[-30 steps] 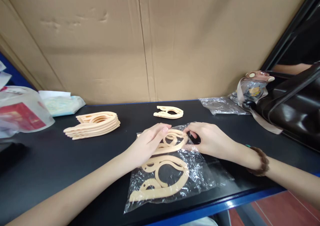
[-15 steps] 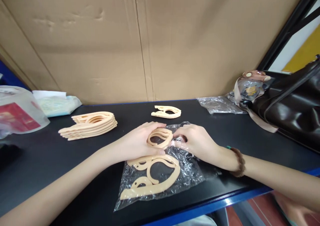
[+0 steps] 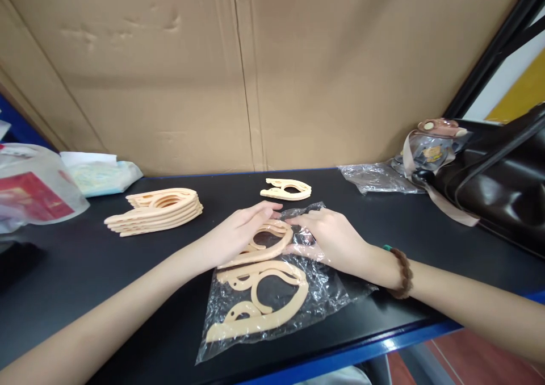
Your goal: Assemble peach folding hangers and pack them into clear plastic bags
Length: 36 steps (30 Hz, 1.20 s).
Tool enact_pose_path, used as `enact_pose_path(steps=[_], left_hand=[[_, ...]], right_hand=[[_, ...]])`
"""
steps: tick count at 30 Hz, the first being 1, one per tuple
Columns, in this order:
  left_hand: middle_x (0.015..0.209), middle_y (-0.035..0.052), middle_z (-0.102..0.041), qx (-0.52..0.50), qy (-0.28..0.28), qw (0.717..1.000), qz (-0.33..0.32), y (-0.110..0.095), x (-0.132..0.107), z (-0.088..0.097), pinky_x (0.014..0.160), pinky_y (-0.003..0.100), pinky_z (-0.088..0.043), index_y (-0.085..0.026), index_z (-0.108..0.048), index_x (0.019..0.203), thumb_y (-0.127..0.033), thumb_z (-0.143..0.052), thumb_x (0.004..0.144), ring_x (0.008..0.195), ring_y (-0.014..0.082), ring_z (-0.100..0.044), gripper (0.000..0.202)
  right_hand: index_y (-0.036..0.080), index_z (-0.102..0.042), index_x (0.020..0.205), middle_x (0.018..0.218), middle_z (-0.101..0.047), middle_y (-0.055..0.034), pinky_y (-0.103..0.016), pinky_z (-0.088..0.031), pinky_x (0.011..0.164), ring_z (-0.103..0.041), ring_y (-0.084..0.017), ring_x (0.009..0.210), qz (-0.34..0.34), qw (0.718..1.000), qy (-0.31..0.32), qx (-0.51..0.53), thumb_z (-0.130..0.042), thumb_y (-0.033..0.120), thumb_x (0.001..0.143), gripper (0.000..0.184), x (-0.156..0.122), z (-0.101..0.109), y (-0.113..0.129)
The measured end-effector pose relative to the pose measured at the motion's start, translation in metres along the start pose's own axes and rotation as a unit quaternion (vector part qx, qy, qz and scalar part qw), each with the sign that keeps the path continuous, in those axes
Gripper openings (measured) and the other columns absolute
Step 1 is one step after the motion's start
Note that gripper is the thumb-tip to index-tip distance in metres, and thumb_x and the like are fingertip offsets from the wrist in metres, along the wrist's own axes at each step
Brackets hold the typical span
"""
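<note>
Two beige folding hangers lie inside a clear plastic bag [image 3: 332, 294]. The nearer folded hanger [image 3: 285, 311] lies flat in the bag. Just beyond it, the other hanger [image 3: 283, 244] is under my hands. My left hand [image 3: 242, 229] rests on that far hanger with its fingers stretched out, covering part of it. At the hanger's rounded right end, my right hand [image 3: 327, 234] has its fingers and thumb bent round the crinkled bag film. Farther back, a folded hanger [image 3: 298, 191] lies alone. A stack of folded hangers [image 3: 162, 217] stands on the left.
The black table [image 3: 404, 226] has a blue front edge and a cardboard wall [image 3: 319, 78] behind. On the left are a translucent container [image 3: 72, 197] and a soft packet [image 3: 102, 175]. On the right are flat clear film [image 3: 374, 178], an animal-topped bottle [image 3: 430, 146] and a dark bag [image 3: 498, 180].
My left hand has loosened from round the far hanger, and its thumb has moved up toward the fingers. More of that hanger shows. My right hand stays at the bag.
</note>
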<state>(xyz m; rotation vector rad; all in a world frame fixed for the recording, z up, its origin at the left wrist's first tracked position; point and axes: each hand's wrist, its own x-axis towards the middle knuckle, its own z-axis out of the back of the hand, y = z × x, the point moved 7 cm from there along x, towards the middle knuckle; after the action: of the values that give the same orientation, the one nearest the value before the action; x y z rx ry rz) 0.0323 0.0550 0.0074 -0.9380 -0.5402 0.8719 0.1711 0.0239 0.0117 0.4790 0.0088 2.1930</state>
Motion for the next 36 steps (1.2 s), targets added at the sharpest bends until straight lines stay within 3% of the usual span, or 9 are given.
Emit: enact_pose_path(steps=[10, 16, 21, 25, 30, 36], left_hand=[[0.134, 0.0039, -0.057, 0.065, -0.01, 0.998, -0.02, -0.005, 0.001, 0.005, 0.107, 0.035, -0.038, -0.02, -0.055, 0.126, -0.049, -0.035, 0.095, 0.124, 0.0225, -0.051, 0.047], [0.132, 0.0038, -0.059, 0.203, 0.046, 0.978, -0.008, -0.008, -0.003, 0.009, 0.099, 0.034, -0.045, -0.023, -0.052, 0.129, -0.044, -0.056, 0.083, 0.117, 0.0242, -0.057, 0.051], [0.114, 0.0031, -0.069, 0.112, -0.009, 0.994, 0.02, 0.002, 0.005, 0.018, 0.093, 0.035, -0.047, -0.021, -0.061, 0.113, -0.039, -0.039, 0.088, 0.106, 0.0226, -0.062, 0.038], [0.101, 0.0044, -0.072, 0.056, -0.032, 0.998, 0.017, 0.008, 0.01, 0.017, 0.091, 0.036, -0.049, -0.018, -0.063, 0.105, -0.034, -0.038, 0.085, 0.099, 0.0223, -0.065, 0.036], [0.108, 0.0047, -0.07, 0.042, -0.031, 0.999, 0.014, 0.007, 0.008, 0.013, 0.096, 0.038, -0.047, -0.019, -0.062, 0.106, -0.04, -0.039, 0.087, 0.104, 0.0226, -0.064, 0.037], [0.113, 0.0041, -0.068, 0.053, -0.045, 0.998, -0.011, 0.005, 0.005, 0.008, 0.101, 0.039, -0.044, -0.02, -0.062, 0.108, -0.042, -0.039, 0.091, 0.11, 0.0215, -0.061, 0.037]], right_hand=[[0.018, -0.061, 0.117, 0.094, -0.071, -0.0086, -0.035, -0.046, 0.072, -0.067, -0.026, 0.085, -0.009, 1.0, 0.03, 0.001, -0.049, 0.055, 0.09, 0.047, 0.004, -0.006, -0.004], [0.019, -0.055, 0.124, 0.098, -0.071, -0.008, -0.034, -0.046, 0.071, -0.067, -0.026, 0.087, 0.0, 1.0, 0.024, 0.02, -0.051, 0.062, 0.086, 0.057, 0.005, -0.008, -0.003], [0.017, -0.057, 0.12, 0.097, -0.071, -0.01, -0.034, -0.044, 0.073, -0.067, -0.026, 0.085, 0.01, 1.0, 0.02, 0.003, -0.049, 0.067, 0.084, 0.062, 0.009, -0.013, 0.004], [0.013, -0.058, 0.112, 0.086, -0.071, -0.0101, -0.035, -0.042, 0.073, -0.066, -0.027, 0.079, -0.022, 0.999, 0.041, -0.026, -0.046, 0.07, 0.083, 0.065, 0.008, -0.015, 0.005], [0.013, -0.059, 0.104, 0.08, -0.07, -0.0086, -0.034, -0.038, 0.067, -0.064, -0.024, 0.068, -0.033, 0.997, 0.031, -0.065, -0.046, 0.071, 0.083, 0.063, 0.008, -0.014, 0.005], [0.014, -0.062, 0.092, 0.081, -0.069, -0.008, -0.033, -0.037, 0.068, -0.064, -0.022, 0.069, -0.004, 0.997, 0.014, -0.082, -0.05, 0.061, 0.086, 0.049, 0.009, -0.006, 0.004]])
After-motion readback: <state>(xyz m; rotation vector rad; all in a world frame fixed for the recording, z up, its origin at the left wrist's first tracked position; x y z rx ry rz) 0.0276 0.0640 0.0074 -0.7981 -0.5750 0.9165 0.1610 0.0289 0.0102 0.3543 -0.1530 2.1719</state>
